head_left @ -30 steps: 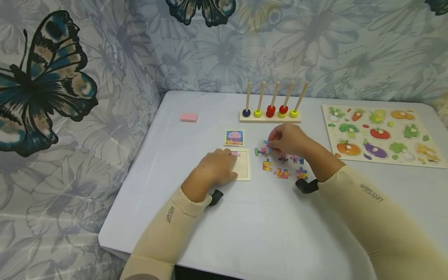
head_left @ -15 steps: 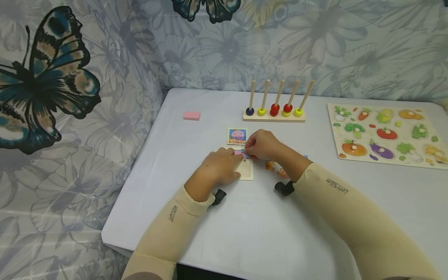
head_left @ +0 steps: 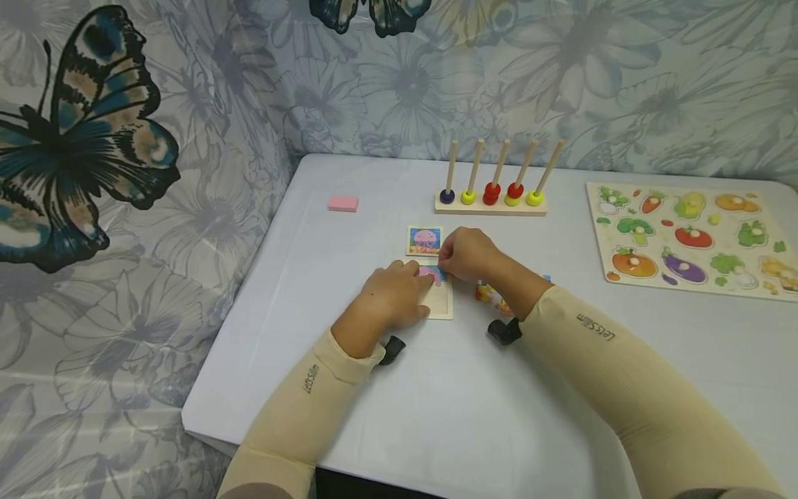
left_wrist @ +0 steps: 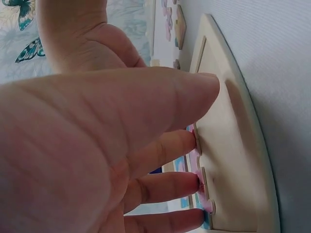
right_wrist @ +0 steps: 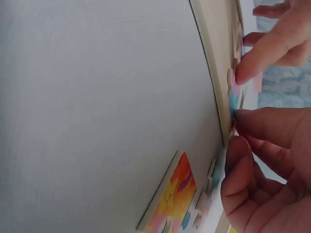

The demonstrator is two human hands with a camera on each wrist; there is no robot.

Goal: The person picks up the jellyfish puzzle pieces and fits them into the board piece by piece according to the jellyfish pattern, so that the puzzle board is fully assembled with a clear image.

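A shallow wooden puzzle tray (head_left: 441, 306) lies mid-table, with pink and blue jigsaw pieces along its far side. My left hand (head_left: 391, 298) rests over its left part, fingers extended; in the left wrist view the fingertips (left_wrist: 187, 183) press on the pieces and the thumb hovers over the bare tray bottom. At the tray's far right corner, my right hand (head_left: 469, 256) pinches a blue and pink puzzle piece (right_wrist: 233, 101) between thumb and index finger. Beside the tray lie several loose pieces, partly hidden by the right hand, among them an orange and yellow one (right_wrist: 174, 194).
Just behind the tray is a small jellyfish picture (head_left: 426, 240). A pink block (head_left: 343, 204) lies back left. A wooden peg stand (head_left: 492, 210) with coloured rings stands at the back, and a vegetable board (head_left: 661, 235) lies on the right.
My right hand has moved left from the loose pieces to the tray, bringing a puzzle piece to its far right corner. The left hand has stayed on the tray.
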